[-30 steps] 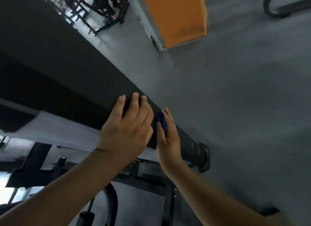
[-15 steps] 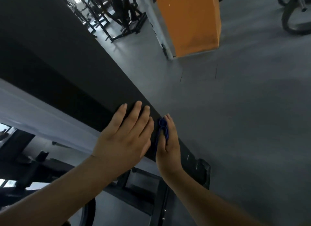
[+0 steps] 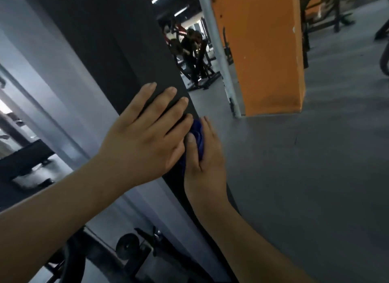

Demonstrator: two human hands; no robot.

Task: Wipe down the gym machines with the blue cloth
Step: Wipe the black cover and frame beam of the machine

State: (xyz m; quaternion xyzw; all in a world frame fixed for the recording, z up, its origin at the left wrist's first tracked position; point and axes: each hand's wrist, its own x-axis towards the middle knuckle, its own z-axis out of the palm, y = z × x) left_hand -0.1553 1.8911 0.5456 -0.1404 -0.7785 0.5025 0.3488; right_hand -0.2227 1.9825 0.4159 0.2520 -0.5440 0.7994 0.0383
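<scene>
Grey gym flooring (image 3: 294,177) fills the right half of the view, with a tall orange square pillar (image 3: 263,51) and a slim white pole (image 3: 216,51) standing on it; further dark machines (image 3: 195,68) stand beyond, too blurred to identify. A broad matte black machine beam (image 3: 126,40) runs diagonally through the centre of the view. The left hand (image 3: 145,139) lies flat on the front face of this beam, its grip open, fingers straight and spread, holding nothing. The right hand (image 3: 207,156) sits just beside it on the beam's right edge, its grip closed on the small bunched blue cloth (image 3: 199,135): the thumb clamps the cloth against the palm and fingers, and the cloth is pressed to the side of the beam. Most of the cloth is hidden between hand and beam. Step in hand, by judgement: wiping the side edge of the beam while the left hand braces. The next move appears to call for sliding the cloth along the edge under steady pressure, then shifting it to the front face, which requires lifting or moving the bracing left hand. Risk: the bunched cloth covers little surface per pass.
</scene>
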